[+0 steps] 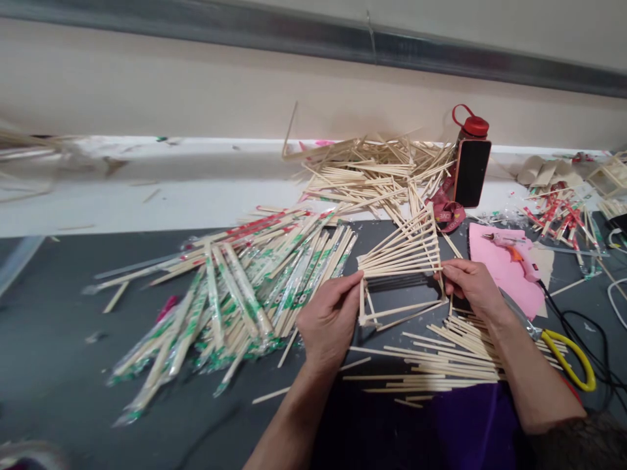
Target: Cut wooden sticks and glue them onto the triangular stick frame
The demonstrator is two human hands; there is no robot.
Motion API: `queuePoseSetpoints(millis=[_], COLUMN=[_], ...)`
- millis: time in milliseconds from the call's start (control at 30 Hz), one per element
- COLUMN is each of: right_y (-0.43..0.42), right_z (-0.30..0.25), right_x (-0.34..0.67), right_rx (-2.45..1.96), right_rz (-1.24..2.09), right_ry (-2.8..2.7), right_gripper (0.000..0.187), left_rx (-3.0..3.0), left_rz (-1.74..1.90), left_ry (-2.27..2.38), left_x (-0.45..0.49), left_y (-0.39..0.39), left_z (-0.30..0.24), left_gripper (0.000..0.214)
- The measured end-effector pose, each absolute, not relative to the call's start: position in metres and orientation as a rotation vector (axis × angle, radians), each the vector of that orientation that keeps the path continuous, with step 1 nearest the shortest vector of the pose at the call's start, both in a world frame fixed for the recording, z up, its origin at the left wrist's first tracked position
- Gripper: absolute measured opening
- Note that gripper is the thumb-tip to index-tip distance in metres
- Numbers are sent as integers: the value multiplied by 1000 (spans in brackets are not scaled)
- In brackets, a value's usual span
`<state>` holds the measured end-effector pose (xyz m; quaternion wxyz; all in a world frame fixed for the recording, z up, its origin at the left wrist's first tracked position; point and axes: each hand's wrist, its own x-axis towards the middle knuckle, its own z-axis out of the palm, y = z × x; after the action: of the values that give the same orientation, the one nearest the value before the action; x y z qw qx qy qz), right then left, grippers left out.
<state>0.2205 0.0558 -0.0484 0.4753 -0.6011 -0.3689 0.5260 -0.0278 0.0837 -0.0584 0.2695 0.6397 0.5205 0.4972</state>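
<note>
A person's two hands hold a stick frame above a dark work table, its long axis running roughly left to right between them. Slats on its upper side converge toward the left hand, whose thumb and fingers pinch one corner, and fan out toward the far right; the right hand pinches the opposite edge. Loose sticks litter the near side, partly hidden by the right forearm, which also crosses a yellow-handled tool. Wrapped chopsticks crowd the left, while a heap of bare sticks spreads close behind the frame. Beyond, a phone stands before a red-capped bottle; at right, a glue gun lies on a pink sheet.
</note>
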Motion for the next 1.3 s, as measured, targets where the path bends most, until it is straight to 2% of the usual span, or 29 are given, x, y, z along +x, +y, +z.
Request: queuePoseSetpoints(millis=[1300], right_y=[54], right_z=[-47], right_x=[215], right_rx=[-1536], right_rz=[1223], right_ry=[-957], right_gripper=[34], left_rx=[1696], left_rz=[1343], left_ry=[1434], left_x=[-31], left_y=[80], left_z=[-59], left_gripper=[19])
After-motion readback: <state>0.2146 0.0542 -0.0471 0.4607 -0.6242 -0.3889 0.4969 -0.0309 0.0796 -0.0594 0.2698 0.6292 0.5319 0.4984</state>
